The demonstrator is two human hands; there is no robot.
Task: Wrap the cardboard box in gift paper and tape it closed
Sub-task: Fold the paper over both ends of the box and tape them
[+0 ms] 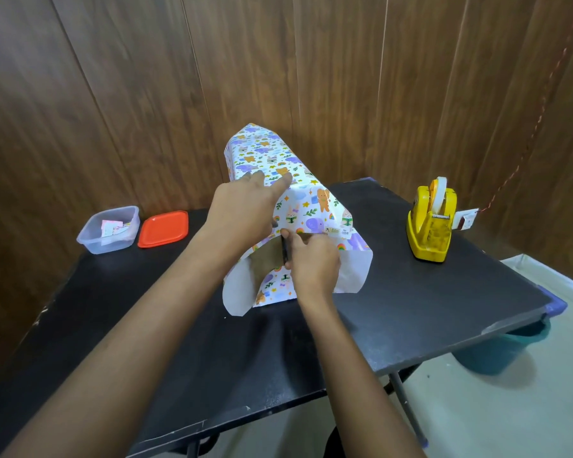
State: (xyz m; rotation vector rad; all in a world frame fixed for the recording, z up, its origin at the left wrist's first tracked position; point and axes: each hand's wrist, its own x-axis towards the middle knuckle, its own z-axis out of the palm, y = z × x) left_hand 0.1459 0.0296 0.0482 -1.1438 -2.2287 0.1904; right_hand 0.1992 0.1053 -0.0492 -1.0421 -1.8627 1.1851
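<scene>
– Cardboard box (266, 257) in the middle of the worktop (411, 309), lying lengthways from the near edge toward the far edge, and the gift paper (268, 150) is over the top and down both long sides. Where are we, would you say?

– Ends, I reckon. The near end is open: bare brown card shows there, with white-backed flaps of paper flaring out left and right.

– And the hands?

– Left hand (242, 206) lies flat on top of the box, fingers straight, pressing the paper down. Right hand (315, 262) is at the near end, fingers curled, pinching the edge of the paper where the top flap comes down. There's something thin and dark by its fingertips; I can't make out what.

– So what does the next move call for?

– My guess: crease that top flap tight against the card, fold the side flaps in and close the end. The left hand has to hold the box so it doesn't slide.

– Tape?

– Tape dispenser (430, 219), yellow, stands toward the far right corner, well apart from the box. One hand must let go to reach it, and that's when the fold could spring open.

– Anything else?

– Clear tub (108, 231) with paper bits and an orange lid (163, 229) just beside it, along the far left edge.
</scene>
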